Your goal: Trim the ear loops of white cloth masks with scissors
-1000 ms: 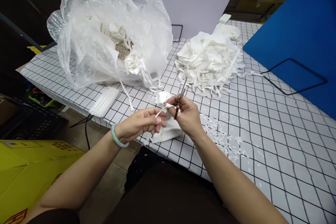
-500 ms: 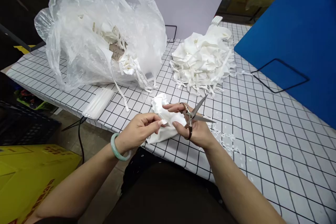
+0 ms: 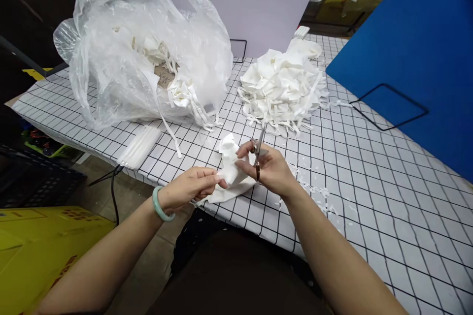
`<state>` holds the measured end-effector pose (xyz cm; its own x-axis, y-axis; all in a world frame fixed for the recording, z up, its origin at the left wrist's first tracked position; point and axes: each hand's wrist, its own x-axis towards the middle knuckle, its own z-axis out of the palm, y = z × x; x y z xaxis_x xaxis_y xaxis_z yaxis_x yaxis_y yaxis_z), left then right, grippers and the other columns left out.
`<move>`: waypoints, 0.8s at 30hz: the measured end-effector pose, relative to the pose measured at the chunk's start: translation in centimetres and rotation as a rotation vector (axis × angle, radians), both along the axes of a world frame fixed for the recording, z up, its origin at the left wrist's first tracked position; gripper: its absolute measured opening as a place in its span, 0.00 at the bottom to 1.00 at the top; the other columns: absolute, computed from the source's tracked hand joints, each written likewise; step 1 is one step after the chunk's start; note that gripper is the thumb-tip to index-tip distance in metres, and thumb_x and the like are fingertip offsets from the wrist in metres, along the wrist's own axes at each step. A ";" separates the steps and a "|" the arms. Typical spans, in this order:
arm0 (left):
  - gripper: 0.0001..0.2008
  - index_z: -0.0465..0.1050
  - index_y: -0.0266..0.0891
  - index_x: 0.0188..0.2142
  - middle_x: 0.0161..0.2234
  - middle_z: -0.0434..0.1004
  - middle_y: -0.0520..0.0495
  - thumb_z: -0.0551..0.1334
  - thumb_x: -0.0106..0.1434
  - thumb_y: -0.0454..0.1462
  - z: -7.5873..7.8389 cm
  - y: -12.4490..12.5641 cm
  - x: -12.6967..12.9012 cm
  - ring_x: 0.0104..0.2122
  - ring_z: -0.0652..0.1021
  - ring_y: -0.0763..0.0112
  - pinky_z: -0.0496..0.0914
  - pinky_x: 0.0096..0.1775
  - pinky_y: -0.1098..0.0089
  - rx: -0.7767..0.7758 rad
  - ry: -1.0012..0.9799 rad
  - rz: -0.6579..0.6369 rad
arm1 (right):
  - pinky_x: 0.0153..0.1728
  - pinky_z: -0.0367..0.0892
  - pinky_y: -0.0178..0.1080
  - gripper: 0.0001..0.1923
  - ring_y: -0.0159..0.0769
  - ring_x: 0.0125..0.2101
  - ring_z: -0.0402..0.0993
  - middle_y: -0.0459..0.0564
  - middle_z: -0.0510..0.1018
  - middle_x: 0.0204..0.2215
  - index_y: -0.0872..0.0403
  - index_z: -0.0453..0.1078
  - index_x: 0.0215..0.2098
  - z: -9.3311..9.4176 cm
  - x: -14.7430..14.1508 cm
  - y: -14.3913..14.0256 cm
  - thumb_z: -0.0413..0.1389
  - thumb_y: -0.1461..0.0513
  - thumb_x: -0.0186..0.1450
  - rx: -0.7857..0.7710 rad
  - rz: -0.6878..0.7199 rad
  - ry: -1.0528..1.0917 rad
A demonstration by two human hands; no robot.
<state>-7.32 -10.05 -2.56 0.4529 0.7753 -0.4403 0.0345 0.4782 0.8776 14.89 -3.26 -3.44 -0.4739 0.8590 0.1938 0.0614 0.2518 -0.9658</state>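
Observation:
A white fabric piece (image 3: 229,170) with a gathered edge lies partly on the table's near edge and partly lifted between my hands. My left hand (image 3: 197,183), with a pale green bangle on its wrist, pinches the cloth's left side between thumb and fingers. In my right hand (image 3: 273,170) is a pair of scissors (image 3: 257,150), the blades tipped up and away from me and seen nearly edge-on. The right thumb and index finger also reach the cloth's right side; whether they grip it I cannot tell.
A large clear plastic bag (image 3: 111,74) holding white cloth stands at the back left. Behind my right hand sits a heap of white fabric pieces (image 3: 283,88). White snippets (image 3: 318,192) lie to the right. A flat white bundle (image 3: 139,147) rests at the left edge. Blue panel (image 3: 414,59) stands right.
The scissors have swung from pointing right with blades spread to pointing up and away. My left hand has shifted slightly left, and the cloth between my hands has lifted and turned.

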 end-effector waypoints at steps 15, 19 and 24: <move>0.16 0.66 0.38 0.29 0.23 0.57 0.55 0.59 0.67 0.47 -0.4 -5.3 4.8 0.25 0.58 0.74 0.54 0.29 0.69 0.157 0.134 -0.088 | 0.43 0.74 0.46 0.15 0.44 0.46 0.72 0.51 0.78 0.40 0.49 0.76 0.40 -3.4 2.7 -3.9 0.58 0.71 0.58 0.088 0.120 -0.219; 0.23 0.73 0.33 0.41 0.22 0.62 0.53 0.51 0.69 0.50 -2.3 -5.5 5.9 0.22 0.57 0.75 0.52 0.27 0.71 -0.360 -0.244 -0.014 | 0.40 0.71 0.43 0.08 0.40 0.37 0.72 0.48 0.74 0.33 0.49 0.71 0.34 -4.0 4.3 -4.5 0.58 0.69 0.61 0.155 -0.091 -0.165; 0.11 0.73 0.32 0.37 0.21 0.60 0.55 0.61 0.63 0.40 -4.0 -5.4 7.2 0.21 0.58 0.78 0.59 0.29 0.72 -0.648 -0.540 0.103 | 0.41 0.70 0.41 0.05 0.37 0.38 0.74 0.47 0.75 0.35 0.49 0.70 0.36 -4.9 6.6 -6.7 0.58 0.67 0.65 0.109 -0.160 -0.136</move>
